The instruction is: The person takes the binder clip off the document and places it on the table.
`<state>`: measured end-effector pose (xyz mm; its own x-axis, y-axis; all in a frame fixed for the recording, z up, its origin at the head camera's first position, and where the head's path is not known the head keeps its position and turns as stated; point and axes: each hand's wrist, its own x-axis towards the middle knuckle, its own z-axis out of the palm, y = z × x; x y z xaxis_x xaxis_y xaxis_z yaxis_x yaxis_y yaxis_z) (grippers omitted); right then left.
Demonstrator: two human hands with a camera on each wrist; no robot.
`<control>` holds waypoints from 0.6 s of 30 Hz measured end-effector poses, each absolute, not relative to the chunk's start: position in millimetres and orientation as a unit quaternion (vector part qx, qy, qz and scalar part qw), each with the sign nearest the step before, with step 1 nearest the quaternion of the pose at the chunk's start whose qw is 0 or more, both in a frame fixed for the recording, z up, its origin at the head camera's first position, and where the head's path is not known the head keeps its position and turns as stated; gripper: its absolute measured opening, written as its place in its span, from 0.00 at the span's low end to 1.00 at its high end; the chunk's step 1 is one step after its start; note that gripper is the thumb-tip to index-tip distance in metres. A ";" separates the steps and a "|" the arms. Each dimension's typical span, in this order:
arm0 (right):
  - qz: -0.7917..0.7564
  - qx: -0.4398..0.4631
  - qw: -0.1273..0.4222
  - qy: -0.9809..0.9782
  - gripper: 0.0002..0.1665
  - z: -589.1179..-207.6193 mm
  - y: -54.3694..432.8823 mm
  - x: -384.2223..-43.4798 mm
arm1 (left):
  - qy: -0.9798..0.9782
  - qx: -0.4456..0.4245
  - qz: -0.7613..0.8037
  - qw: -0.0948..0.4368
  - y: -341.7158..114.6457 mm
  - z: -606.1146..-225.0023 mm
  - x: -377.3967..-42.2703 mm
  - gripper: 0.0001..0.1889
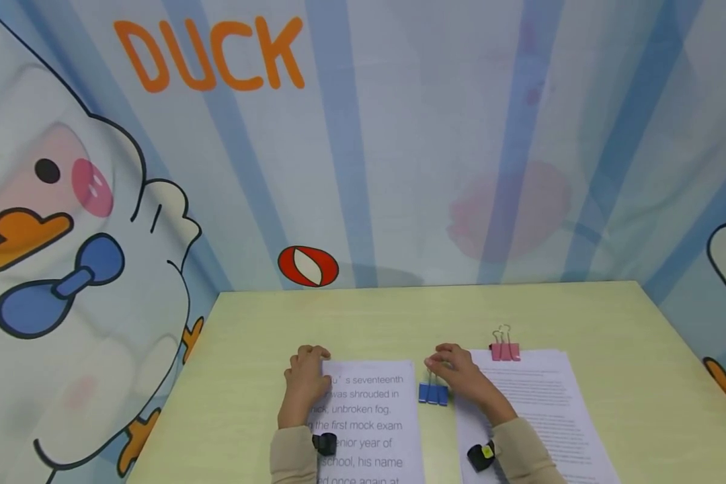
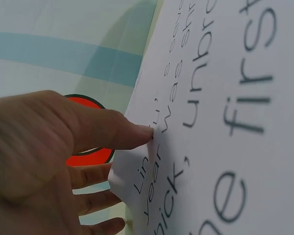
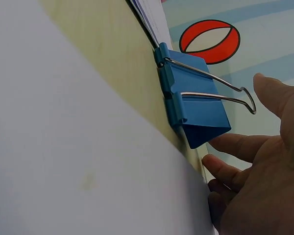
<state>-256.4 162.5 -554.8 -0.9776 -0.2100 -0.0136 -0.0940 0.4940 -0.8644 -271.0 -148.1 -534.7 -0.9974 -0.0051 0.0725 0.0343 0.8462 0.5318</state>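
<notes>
My left hand [image 1: 305, 382] is at the upper left corner of a large-print paper stack [image 1: 372, 417]. In the left wrist view the thumb [image 2: 130, 134] lies on the printed face and the other fingers show behind the bent corner, so the paper is pinched between them. To the right of this stack a blue binder clip [image 1: 433, 394] stands on the table, its wire handles [image 3: 210, 95] pointing away. Around those handles is my right hand [image 1: 460, 373], thumb and fingers spread apart, a fingertip close to the clip's blue body.
A second paper stack [image 1: 538, 403] in small print lies on the right under my right forearm, with a pink binder clip [image 1: 505, 351] on its top edge. Behind the pale yellow table [image 1: 363, 323] hangs a printed duck curtain [image 1: 399, 134].
</notes>
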 end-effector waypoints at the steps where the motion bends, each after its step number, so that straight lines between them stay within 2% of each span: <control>1: -0.496 -0.090 0.059 0.862 0.22 -554.5 162.4 -256.4 | -0.960 -0.008 -0.276 0.037 -147.6 -534.3 -270.8 0.20; 14: -0.547 -0.058 0.064 0.832 0.24 -535.9 166.2 -254.2 | -0.957 -0.010 -0.288 0.013 -133.1 -522.0 -270.3 0.27; 18: -0.552 -0.051 0.062 0.830 0.25 -527.6 166.8 -250.7 | -0.956 -0.017 -0.292 0.022 -129.2 -512.4 -265.3 0.30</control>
<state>-250.7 166.8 -527.6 -0.9871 -0.1534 -0.0462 -0.0169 0.3863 -0.9222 -265.3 -129.2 -512.4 -0.9984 0.0206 0.0521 0.0462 0.8290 0.5574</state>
